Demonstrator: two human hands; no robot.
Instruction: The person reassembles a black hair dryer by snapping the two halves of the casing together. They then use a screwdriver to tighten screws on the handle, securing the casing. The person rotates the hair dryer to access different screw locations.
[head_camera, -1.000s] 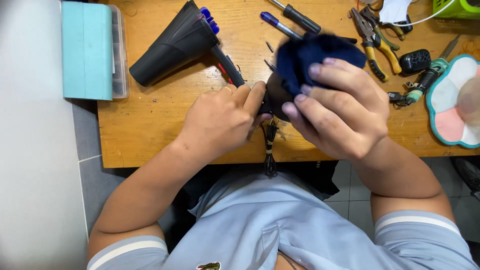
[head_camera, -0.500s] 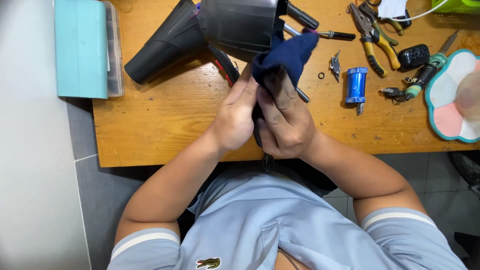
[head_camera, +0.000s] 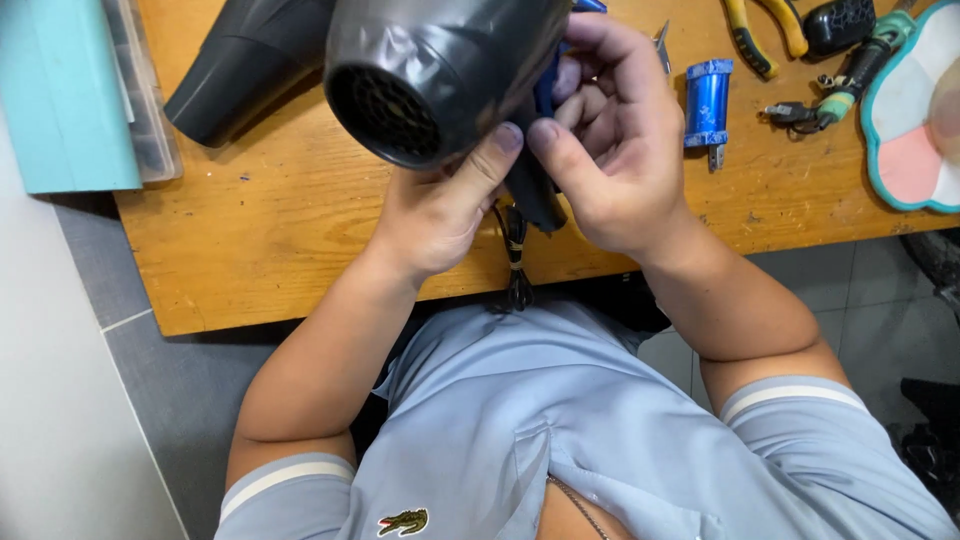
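While the bundled black cord (head_camera: 515, 255) dangles over the near edge of the wooden table (head_camera: 300, 240), both hands are wrapped around the dark grey hair dryer (head_camera: 440, 75), lifted above the tabletop with its grilled end facing the camera. The left hand (head_camera: 435, 215) grips from below, thumb pressed up on the body; the right hand (head_camera: 615, 150) curls closed about the handle. Just beyond, a blue cylinder (head_camera: 708, 100) lies alone. Far left, a teal case (head_camera: 65, 95) overhangs the table's edge.
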